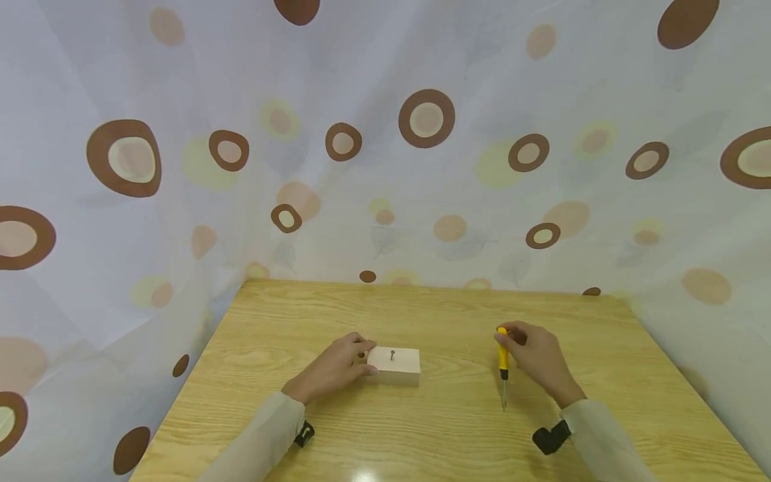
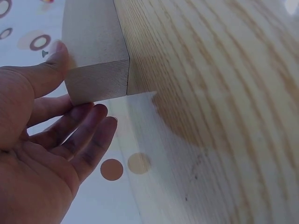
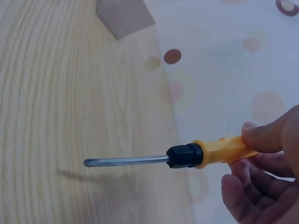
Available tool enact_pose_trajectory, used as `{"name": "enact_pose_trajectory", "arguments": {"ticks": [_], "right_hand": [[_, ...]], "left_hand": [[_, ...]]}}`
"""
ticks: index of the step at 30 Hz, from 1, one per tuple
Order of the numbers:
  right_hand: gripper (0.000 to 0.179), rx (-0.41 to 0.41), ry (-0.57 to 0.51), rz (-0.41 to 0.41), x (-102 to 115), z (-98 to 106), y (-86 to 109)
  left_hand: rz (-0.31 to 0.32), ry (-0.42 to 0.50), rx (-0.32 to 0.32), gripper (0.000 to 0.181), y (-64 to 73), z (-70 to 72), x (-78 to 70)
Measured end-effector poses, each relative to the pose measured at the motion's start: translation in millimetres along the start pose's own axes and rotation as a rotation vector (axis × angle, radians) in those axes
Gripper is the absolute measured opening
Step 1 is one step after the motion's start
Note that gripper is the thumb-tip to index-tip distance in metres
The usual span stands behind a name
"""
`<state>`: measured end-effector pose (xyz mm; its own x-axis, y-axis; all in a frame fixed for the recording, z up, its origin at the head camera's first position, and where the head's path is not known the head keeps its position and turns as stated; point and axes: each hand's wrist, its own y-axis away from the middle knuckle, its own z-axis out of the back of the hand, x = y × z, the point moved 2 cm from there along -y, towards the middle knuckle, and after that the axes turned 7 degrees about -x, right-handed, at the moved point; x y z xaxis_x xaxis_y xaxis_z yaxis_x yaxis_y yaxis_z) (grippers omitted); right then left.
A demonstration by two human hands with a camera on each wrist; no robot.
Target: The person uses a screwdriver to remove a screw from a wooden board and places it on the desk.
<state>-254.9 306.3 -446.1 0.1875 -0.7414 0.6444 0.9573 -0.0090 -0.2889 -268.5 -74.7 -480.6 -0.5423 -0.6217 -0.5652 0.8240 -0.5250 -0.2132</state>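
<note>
A pale wooden block [image 1: 394, 361] lies on the table, and a screw [image 1: 393, 355] stands upright from its top face. My left hand [image 1: 337, 367] grips the block's left end between thumb and fingers; the left wrist view shows the thumb along one side of the block [image 2: 96, 46] and fingertips at its end. Over to the right, my right hand [image 1: 538, 355] holds a yellow screwdriver [image 1: 503, 351] by its handle, tip pointing down. In the right wrist view the screwdriver's metal shaft [image 3: 128, 161] and cross-shaped tip are bare, apart from the block.
The wooden table [image 1: 440, 428] spreads around both hands. A white curtain [image 1: 385, 187] with brown and beige circles hangs behind the table and along both sides. Black straps [image 1: 551, 438] with small devices sit on the wrists.
</note>
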Motion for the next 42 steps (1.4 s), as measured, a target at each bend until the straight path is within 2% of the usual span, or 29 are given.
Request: {"name": "enact_pose_trajectory", "arguments": {"ticks": [6, 13, 20, 25, 33, 42], "right_hand": [[0.046, -0.030, -0.006, 0.058, 17, 1, -3.9], [0.043, -0.014, -0.070, 0.055, 28, 0, -3.8], [0.037, -0.024, -0.095, 0.090, 44, 0, -6.6], [0.035, -0.035, -0.117, 0.110, 58, 0, -8.7], [0.025, -0.046, -0.234, 0.158, 79, -5, -8.8], [0.022, -0.074, -0.235, 0.245, 95, -15, -12.5]], "left_hand": [[-0.002, -0.030, -0.008, 0.061, -1.2, 0.4, 1.8], [-0.005, -0.043, -0.006, 0.060, -1.5, 0.8, 1.2], [-0.026, -0.069, -0.015, 0.058, -2.9, 2.4, 1.0], [-0.017, -0.059, -0.014, 0.058, -3.5, 4.0, 0.7], [-0.007, -0.043, 0.001, 0.058, -2.9, 3.0, 0.8], [0.001, 0.002, 0.007, 0.058, -0.6, 1.9, 0.9]]}}
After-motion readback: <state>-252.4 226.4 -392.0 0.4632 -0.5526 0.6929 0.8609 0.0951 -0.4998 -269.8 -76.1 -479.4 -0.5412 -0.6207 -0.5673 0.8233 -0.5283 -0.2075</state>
